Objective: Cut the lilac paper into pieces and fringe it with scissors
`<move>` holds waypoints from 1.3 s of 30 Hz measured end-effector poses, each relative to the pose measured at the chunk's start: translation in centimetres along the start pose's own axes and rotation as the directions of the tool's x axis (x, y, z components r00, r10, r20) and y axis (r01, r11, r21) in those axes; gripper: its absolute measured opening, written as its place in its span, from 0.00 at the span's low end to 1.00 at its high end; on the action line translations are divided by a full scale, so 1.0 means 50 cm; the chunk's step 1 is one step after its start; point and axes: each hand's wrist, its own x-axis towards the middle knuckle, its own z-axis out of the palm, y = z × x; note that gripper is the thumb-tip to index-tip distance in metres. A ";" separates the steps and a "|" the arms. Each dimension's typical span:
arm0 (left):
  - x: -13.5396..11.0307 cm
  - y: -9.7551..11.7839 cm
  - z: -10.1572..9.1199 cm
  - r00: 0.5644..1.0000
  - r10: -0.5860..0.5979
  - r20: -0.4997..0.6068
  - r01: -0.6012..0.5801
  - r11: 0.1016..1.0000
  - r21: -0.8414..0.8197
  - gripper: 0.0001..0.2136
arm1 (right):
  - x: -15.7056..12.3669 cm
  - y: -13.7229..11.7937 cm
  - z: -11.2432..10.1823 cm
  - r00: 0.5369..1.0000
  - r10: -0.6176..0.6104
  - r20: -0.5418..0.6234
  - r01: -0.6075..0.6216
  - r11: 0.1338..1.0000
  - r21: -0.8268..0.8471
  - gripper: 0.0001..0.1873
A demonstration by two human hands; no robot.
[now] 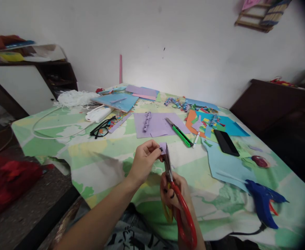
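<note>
Between the thumb and fingers of my left hand [145,159] is a small piece of purple paper [163,147]. My right hand [177,187] grips a pair of scissors [185,213] with red and yellow handles. The scissor blades point up and lie against the right side of the paper; I cannot tell whether they are cutting into it. Beyond my hands, a rolled purple paper piece [146,121] rests on a purple sheet [139,130]. A green utility knife [181,134] lies across that sheet's right edge.
A blue glue gun [263,201] lies at the right, near light blue paper [225,161] and a black phone [225,142]. Black glasses [102,127], a white power strip [99,113] and white cord [75,99] are at the left. Paper scraps [207,121] lie at the back right.
</note>
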 end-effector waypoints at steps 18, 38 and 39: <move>-0.001 0.001 0.000 1.000 -0.001 0.009 0.001 1.000 -0.002 0.06 | -0.004 -0.014 0.004 0.999 0.025 -0.039 -0.026 1.000 -0.008 0.30; 0.000 0.009 0.002 1.000 -0.026 -0.017 0.025 1.000 -0.006 0.07 | -0.001 -0.014 0.009 0.997 0.042 -0.065 -0.044 0.999 -0.020 0.26; -0.001 0.010 0.003 0.999 -0.027 -0.017 0.027 1.000 -0.010 0.07 | -0.001 -0.014 0.009 0.997 0.040 -0.063 -0.041 0.999 -0.016 0.26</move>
